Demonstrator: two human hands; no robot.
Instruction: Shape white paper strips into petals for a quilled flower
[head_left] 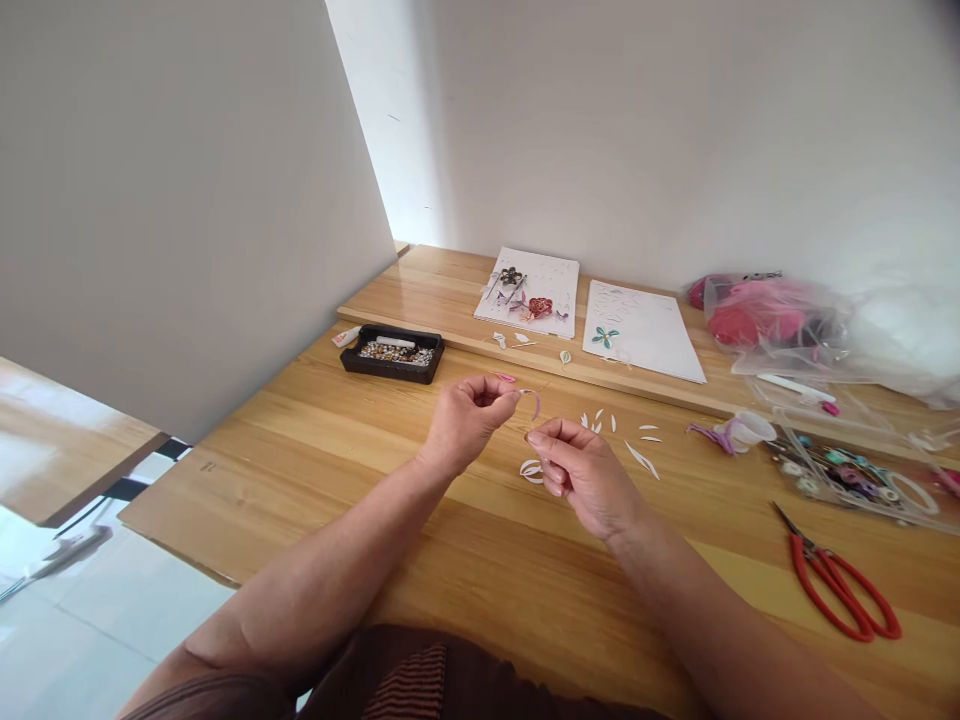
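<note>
Pinching: left hand [465, 420] has thumb and forefinger clamped on one end of a curved strip [538, 403], pale with some purple; a grip at the very end leaves its bend exposed, probably so the shape can be seen.
Curved strip: raised over the wooden tabletop [300, 480], in front of the person's body, between the two sets of fingertips.
Right hand [592, 480]: thumb and fingers drawn together just below the strip's free end. Whether they grasp it, or something finer, I cannot tell from here. Close enough to steady or shape that end.
White slivers [643, 460]: scattered beyond the right hand, lying apart, which would make single ones easy to pick up.
Looped white pieces [531, 468]: on the wood near the right fingertips, handy to the work.
Black tray [390, 373]: beyond the left hand; its walls keep small beads together.
Paper sheets [660, 350]: on the raised ledge; the pale ground shows up the blue-green flower [606, 338] and red flower [540, 307], and seems to keep them out of the working area.
Red-handled scissors [810, 551]: at the right, handles turned toward the person, as if for a quick reach.
</note>
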